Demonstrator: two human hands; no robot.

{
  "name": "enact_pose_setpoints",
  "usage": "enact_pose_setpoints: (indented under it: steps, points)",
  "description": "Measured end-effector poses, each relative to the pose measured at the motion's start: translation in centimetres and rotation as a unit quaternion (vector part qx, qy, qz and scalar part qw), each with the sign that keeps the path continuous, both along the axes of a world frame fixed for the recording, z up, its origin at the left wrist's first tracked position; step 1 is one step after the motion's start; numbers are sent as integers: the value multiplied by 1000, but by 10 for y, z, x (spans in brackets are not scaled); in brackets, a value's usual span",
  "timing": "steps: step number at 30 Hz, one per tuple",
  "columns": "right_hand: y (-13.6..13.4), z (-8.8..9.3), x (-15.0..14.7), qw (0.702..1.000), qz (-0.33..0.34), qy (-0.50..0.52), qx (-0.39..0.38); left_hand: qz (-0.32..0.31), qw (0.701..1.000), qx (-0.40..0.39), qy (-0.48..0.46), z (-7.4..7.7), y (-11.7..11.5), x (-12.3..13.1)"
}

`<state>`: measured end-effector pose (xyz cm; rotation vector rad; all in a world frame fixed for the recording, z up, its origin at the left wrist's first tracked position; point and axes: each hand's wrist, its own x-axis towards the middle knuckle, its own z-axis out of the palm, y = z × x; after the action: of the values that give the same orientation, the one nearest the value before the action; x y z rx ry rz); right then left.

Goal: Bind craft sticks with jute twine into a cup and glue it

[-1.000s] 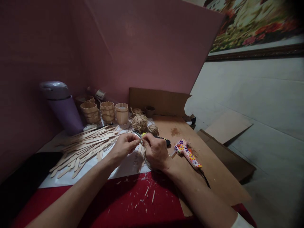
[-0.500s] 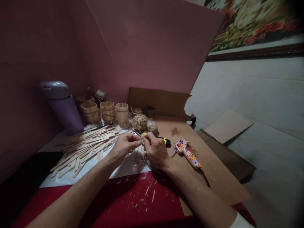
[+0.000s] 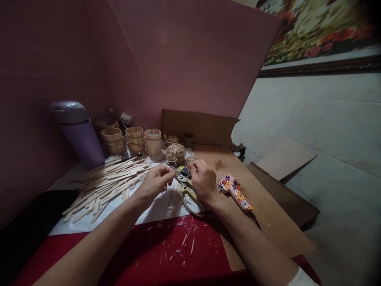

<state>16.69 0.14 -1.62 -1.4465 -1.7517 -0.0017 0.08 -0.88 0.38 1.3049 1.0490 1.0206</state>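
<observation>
1. While a dusky pink wall (image 3: pixel 178 59) rises behind the table, a framed flower painting (image 3: pixel 321 35) hangs on the pale tiled wall (image 3: pixel 315 107) at right
2. Pale wood shavings (image 3: pixel 184 240) litter the red tablecloth (image 3: pixel 119 254); a white paper sheet (image 3: pixel 154 212) and a flat brown cardboard sheet (image 3: pixel 276 226) lie over it
3. Compared with half a second ago, the right hand (image 3: pixel 204 180) has drawn away from the left hand (image 3: pixel 157 180), uncovering the gold-handled metal scissors (image 3: pixel 187 186), which lie between and below them, handles towards the person
4. Both hands have curled fingers, thumb against forefinger; whether either pinches something fine, I cannot tell
5. Behind the hands sit a large tan twine ball (image 3: pixel 175 154) and a smaller one, partly hidden by the right hand, as is a black-and-yellow tool (image 3: pixel 185 171)
6. Flat wooden craft sticks (image 3: pixel 110 182) spread at left before a purple flask (image 3: pixel 80 139) and stick-sided wooden cups (image 3: pixel 135 141); a flower-patterned glue gun (image 3: pixel 236 192) lies just right of the right hand
</observation>
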Motion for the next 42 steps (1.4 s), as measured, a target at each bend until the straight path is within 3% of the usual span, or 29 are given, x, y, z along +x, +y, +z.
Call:
enact_pose_setpoints:
  steps: [4,8,15,23,29,32,38,42]
  points:
    - [-3,3,-3,994,94,30,48,-6,999,23,37,2,-2,1]
    - [-2,2,-4,987,159,-7,33,-6,998,36,46,3,-2,2]
    - [2,0,-1,981,189,-31,29,-30,998,33,43,-2,3,1]
    - [3,3,2,974,200,-94,47,-53,990,76,106,-10,8,-1]
    - [-1,2,0,938,231,-219,139,-66,980,84,169,-14,8,1]
    - [-6,-1,-6,925,258,-240,144,-62,978,97,172,-15,5,1]
    - [-9,-3,-6,956,194,-204,82,-25,995,30,94,-10,3,3]
    - [-8,-1,-4,966,206,-141,74,-21,1000,3,22,-5,1,4]
